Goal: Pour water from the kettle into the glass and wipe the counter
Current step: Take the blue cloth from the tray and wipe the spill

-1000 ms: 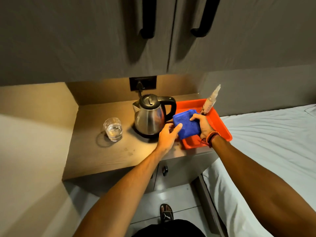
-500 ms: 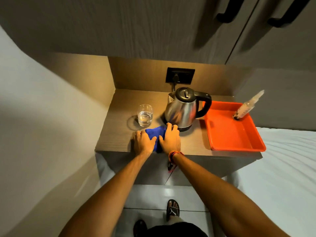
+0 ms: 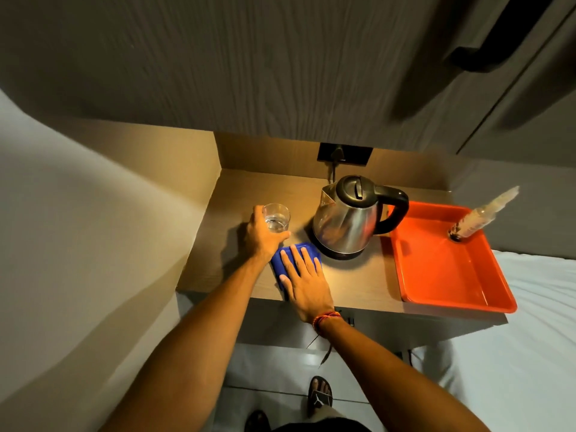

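A steel kettle (image 3: 346, 226) with a black lid and handle stands on its base at the middle of the wooden counter (image 3: 218, 260). Left of it is a clear glass (image 3: 276, 217) holding some water, and my left hand (image 3: 261, 235) is wrapped around it. A folded blue cloth (image 3: 282, 260) lies flat on the counter in front of the kettle. My right hand (image 3: 304, 280) presses down on the cloth with its fingers spread, covering most of it.
An orange tray (image 3: 442, 275) sits at the counter's right end with a spray bottle (image 3: 480, 218) leaning in its far corner. A white bed (image 3: 536, 338) adjoins on the right. Grey cabinets (image 3: 280, 67) hang low overhead, and a wall socket (image 3: 344, 153) is behind the kettle.
The cloth came from the tray to the counter in front of the kettle. My left hand left the cloth and closed around the glass; my right hand now lies flat on the cloth.
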Action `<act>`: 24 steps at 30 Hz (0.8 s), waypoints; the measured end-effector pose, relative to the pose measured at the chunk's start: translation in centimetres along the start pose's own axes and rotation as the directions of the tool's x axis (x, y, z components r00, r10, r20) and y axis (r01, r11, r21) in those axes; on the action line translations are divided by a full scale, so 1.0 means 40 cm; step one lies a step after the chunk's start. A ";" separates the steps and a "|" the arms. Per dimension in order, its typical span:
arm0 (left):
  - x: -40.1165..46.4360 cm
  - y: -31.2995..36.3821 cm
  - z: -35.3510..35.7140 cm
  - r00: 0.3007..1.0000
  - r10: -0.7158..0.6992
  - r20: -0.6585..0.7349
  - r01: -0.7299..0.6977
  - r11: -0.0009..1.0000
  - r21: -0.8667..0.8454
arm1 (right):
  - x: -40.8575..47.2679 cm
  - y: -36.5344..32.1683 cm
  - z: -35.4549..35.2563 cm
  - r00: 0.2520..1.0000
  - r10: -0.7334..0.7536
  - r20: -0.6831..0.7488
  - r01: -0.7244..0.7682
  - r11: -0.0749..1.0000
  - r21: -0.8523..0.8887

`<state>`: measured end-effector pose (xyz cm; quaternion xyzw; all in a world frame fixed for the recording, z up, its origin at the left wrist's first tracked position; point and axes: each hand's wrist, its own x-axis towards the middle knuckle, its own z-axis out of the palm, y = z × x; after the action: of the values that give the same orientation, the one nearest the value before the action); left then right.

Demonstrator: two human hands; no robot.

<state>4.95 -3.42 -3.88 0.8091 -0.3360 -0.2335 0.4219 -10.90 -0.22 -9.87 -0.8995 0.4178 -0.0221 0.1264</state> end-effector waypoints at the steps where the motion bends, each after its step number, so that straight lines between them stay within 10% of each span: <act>1: 0.000 -0.009 -0.014 0.999 0.018 -0.027 -0.018 1.000 0.007 | 0.020 -0.001 -0.005 1.000 0.017 0.002 -0.017 1.000 0.022; 12: -0.036 -0.094 -0.262 0.951 0.147 -0.271 -0.126 0.988 0.092 | 0.326 -0.061 -0.092 0.992 0.051 0.117 -0.061 0.995 0.082; 24: -0.041 -0.068 -0.184 0.976 0.160 -0.145 -0.164 0.986 -0.021 | 0.094 -0.041 -0.020 0.968 -0.238 0.074 0.241 0.970 -0.028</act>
<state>9.66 2.82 -2.07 0.7866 -0.3660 -0.1453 0.4757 -7.35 -2.23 -8.94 -0.9457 0.3018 0.0020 0.1211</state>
